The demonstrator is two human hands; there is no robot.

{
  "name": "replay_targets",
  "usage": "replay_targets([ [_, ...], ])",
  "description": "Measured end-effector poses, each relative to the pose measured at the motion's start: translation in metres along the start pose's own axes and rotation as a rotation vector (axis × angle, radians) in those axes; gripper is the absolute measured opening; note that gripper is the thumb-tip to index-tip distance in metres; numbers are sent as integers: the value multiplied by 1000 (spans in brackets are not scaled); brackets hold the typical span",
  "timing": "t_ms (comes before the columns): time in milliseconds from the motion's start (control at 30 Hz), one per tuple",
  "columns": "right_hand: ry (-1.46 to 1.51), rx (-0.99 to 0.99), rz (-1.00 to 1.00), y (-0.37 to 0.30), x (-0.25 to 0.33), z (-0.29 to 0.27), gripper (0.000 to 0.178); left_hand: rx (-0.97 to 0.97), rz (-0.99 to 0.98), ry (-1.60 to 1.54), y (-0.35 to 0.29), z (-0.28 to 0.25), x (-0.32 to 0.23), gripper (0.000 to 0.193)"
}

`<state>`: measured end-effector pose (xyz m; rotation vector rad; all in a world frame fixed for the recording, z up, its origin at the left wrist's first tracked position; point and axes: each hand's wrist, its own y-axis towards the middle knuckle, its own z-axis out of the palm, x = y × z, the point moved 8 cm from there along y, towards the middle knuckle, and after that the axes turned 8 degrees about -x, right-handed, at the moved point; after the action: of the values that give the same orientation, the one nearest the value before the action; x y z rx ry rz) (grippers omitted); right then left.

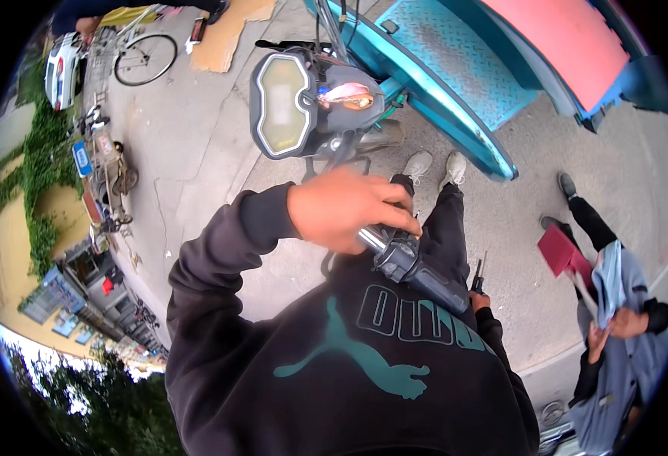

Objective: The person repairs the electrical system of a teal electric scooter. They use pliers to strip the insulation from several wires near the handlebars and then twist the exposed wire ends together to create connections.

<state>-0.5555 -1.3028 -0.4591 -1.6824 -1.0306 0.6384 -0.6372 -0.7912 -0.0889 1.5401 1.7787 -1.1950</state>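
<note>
Handlebar grip [425, 277] sits at five o'clock from the instrument cluster [280, 105]; our left hand [345, 209] curls around the bar beside it, our right hand [480, 300] pinches a small dark tool, nothing visibly dismantled yet.

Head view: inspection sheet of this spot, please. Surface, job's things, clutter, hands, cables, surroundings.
Surface: cracked concrete pavement.
Job's things: handlebar grip with switch housing; instrument display ahead of it.
Clutter: cardboard sheet on the ground.
Hands: left hand closed over the bar end by the grip; right hand mostly hidden, near a small dark tool.
Cables: thin dark cables rise beside the display.
Surroundings: teal cart, bicycle, white car, another person standing right.
</note>
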Motion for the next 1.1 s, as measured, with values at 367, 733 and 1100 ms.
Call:
replay_targets([
  [367, 17, 111, -28, 92, 91, -59, 14, 25, -124, -64, 3, 2, 9, 57],
  [733, -265, -25, -213, 36, 97, -52, 15, 11, -52, 16, -1, 0, 5, 60],
  [1100, -151, -40, -147, 4, 94, -28, 11, -629, -340, 477, -38, -106, 85, 42],
])
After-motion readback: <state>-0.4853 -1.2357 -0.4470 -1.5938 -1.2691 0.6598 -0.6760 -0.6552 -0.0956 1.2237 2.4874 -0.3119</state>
